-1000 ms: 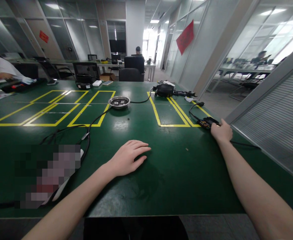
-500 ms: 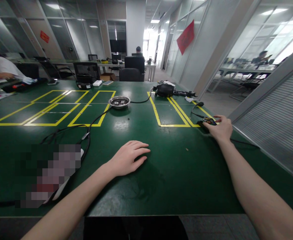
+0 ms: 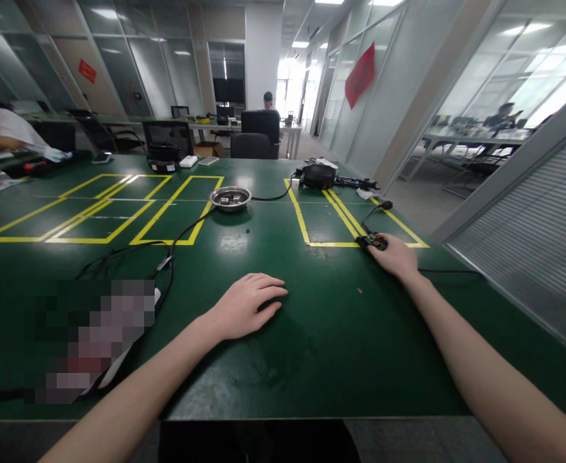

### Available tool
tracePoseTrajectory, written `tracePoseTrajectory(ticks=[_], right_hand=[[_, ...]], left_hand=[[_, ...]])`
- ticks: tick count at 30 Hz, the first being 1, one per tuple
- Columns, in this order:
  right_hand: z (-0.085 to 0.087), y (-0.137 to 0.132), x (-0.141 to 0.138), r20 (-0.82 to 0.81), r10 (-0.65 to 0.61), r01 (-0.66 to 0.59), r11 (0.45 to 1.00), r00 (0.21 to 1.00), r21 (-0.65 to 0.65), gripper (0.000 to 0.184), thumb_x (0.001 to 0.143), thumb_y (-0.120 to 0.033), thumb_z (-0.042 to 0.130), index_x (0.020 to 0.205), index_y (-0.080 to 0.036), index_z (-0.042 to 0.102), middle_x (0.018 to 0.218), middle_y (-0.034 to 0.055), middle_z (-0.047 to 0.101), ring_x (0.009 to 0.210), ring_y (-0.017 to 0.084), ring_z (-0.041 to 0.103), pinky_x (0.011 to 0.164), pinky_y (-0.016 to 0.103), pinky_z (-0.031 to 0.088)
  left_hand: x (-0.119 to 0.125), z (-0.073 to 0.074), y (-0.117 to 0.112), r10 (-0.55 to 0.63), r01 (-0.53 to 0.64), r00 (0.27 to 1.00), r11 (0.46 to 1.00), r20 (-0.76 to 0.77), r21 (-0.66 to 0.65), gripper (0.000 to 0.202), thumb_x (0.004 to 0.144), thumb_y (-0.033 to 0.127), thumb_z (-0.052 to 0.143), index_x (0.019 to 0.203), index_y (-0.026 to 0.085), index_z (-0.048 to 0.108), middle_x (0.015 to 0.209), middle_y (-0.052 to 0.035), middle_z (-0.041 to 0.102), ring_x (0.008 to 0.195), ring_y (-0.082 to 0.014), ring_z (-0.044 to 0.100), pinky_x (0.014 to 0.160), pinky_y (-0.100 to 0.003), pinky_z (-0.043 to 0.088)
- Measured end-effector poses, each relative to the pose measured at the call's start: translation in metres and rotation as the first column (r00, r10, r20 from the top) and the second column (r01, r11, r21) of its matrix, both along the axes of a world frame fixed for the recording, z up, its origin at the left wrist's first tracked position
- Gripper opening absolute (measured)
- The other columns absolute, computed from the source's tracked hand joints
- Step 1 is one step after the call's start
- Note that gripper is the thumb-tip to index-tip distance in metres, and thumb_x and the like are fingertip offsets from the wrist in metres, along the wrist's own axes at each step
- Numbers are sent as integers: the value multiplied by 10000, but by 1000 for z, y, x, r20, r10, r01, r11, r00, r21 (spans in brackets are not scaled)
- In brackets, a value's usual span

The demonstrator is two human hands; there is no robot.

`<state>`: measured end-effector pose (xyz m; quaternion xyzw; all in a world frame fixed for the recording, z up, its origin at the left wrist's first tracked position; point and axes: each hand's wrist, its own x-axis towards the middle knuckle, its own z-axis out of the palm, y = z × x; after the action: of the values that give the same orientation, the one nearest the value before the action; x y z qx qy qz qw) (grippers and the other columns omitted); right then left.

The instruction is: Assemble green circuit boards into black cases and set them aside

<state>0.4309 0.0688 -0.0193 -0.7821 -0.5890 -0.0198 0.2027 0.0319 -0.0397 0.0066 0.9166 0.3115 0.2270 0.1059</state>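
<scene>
My right hand (image 3: 396, 255) is closed around a small dark device (image 3: 372, 242) with orange and greenish markings. The device rests at or just above the green tabletop (image 3: 312, 360), by the near edge of the right-hand yellow tape outline (image 3: 336, 244). A black cable (image 3: 367, 218) runs from it to a dark plug-like end (image 3: 385, 205). Part of the device is hidden by my fingers. My left hand (image 3: 251, 307) lies palm down on the table with fingers spread and nothing in it. Beyond it stands a shallow metal bowl (image 3: 231, 208) with small shiny metal pieces (image 3: 229, 200) inside.
Black cables (image 3: 172, 257) cross the left side near a blurred-out object (image 3: 104, 334). More yellow tape outlines (image 3: 85, 240) lie at left. A black bulky item (image 3: 319, 175) and a tripod-like object (image 3: 357, 183) stand at the back right. A person (image 3: 8, 132) sits at far left.
My right hand has moved left with the dark device, drawing the attached cable along, from the right tape line to the middle of the outline. My left hand is almost still.
</scene>
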Motion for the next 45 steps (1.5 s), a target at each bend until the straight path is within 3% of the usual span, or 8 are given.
tracePoseTrajectory(ticks=[3,5,9,12,22,30,33,45], right_hand=[[3,-14,-56,-93,183,-187,982,979,-27,481,874,-375,652,1309,-171,670,1305,160,703,1149,357,678,903,451,560],[3,-30,-91,-163,437,-437,899,885,38,452,853,-329,681,1283,-192,678,1275,137,718,1143,325,684,947,448,554],[6,-65,-139,-276,865,-881,461,419,109,421,850,-246,712,1267,-206,677,1145,96,736,1018,248,701,910,385,553],[13,-82,-151,-320,908,-941,320,270,114,349,871,-237,723,1217,-201,695,1067,81,735,939,222,694,855,350,551],[15,-96,-140,-323,838,-843,509,439,174,317,846,-230,746,1158,-221,692,1020,44,782,800,188,735,732,284,557],[15,-106,-138,-423,839,-889,435,342,144,339,864,-311,760,1186,-229,699,988,33,794,640,135,675,573,235,490],[17,-105,-141,-443,838,-906,406,320,115,336,883,-331,752,1199,-229,697,1004,31,793,654,133,679,636,242,514],[16,-104,-152,-429,828,-885,450,362,120,298,900,-308,748,1185,-224,722,1080,47,804,815,189,753,762,285,549]], left_hand=[[0,0,2,20,-20,1000,1000,10,1,289,1010,255,555,1268,233,683,1310,-83,714,1214,-243,660,1082,-452,514],[-1,1,2,43,-44,999,999,23,4,336,1009,270,560,1332,229,641,1352,-94,691,1250,-254,638,1099,-471,504],[-1,1,3,87,-88,994,996,67,4,442,991,326,601,1419,221,563,1416,-123,641,1299,-278,598,1112,-490,493],[1,0,3,80,-78,995,997,67,-27,412,965,325,640,1360,217,591,1318,-113,684,1224,-270,631,1063,-461,523],[2,-2,1,94,-85,992,990,86,-111,445,862,254,708,1295,211,615,1248,-100,712,1172,-280,645,1050,-468,523],[-2,-2,-5,15,-1,998,980,65,-199,653,759,207,731,1396,226,590,1418,-122,652,1350,-335,550,1116,-540,489],[-4,-5,-2,22,0,995,975,99,-224,634,791,232,753,1405,235,593,1403,-118,664,1346,-309,572,1118,-508,510],[-9,-10,3,61,-32,991,974,123,-223,509,837,225,767,1332,189,656,1392,-140,673,1396,-283,559,1125,-466,533]])
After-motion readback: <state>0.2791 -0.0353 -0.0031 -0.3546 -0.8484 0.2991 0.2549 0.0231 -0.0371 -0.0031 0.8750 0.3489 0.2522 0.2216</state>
